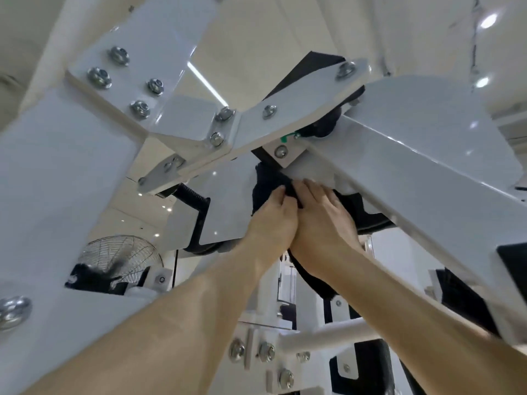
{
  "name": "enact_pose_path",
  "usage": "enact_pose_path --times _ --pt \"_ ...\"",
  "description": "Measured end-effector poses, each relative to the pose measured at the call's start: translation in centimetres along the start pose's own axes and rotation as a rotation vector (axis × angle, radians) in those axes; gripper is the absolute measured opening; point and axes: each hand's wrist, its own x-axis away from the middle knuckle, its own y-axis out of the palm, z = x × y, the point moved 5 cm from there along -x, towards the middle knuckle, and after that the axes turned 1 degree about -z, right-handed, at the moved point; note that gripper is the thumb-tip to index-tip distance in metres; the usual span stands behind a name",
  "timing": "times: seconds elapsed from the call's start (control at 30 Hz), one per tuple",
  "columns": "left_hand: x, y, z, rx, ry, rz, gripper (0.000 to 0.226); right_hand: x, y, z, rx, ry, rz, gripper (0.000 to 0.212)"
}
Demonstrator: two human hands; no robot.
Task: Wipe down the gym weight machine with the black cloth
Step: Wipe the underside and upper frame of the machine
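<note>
The black cloth is seen bunched into a dark, soft-looking wad, pressed against the underside of the white weight machine, where a glossy plate meets a slanting beam. It is held by both hands together. The left hand is curled around the cloth from below, with its fingertips dug into the folds. The right hand is laid just beside it, touching it, with fingers bent over the upper edge of the cloth so that the fabric is pinched between the two hands. A further dark fold is seen hanging beneath the right wrist, though it cannot be told whether this belongs to the cloth or to the machine.

Above the grip, the machine's painted white frame is viewed from below: flat plates joined by silver bolts, with a shiny, reflective finish. To the left of the grip a black ribbed part is seen, and farther down to the left a wire-caged fan.
</note>
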Motion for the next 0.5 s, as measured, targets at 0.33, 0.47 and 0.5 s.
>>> enact_pose_path --times 0.33,0.47,0.5 --pt "-3.4 -1.1 1.4 -0.650 0.251 -0.120 0.047 0.1 0.8 -0.5 0.163 0.070 -0.338 0.070" --pt "-4.2 -4.3 0.3 -1.037 0.169 -0.197 0.035 -4.1 1.9 -2.2 0.105 -0.015 -0.386 0.064" --pt "-4.2 -5.3 -0.5 -1.140 0.118 -0.234 0.033 -4.3 2.6 -2.9 0.085 -0.073 -0.388 0.059"
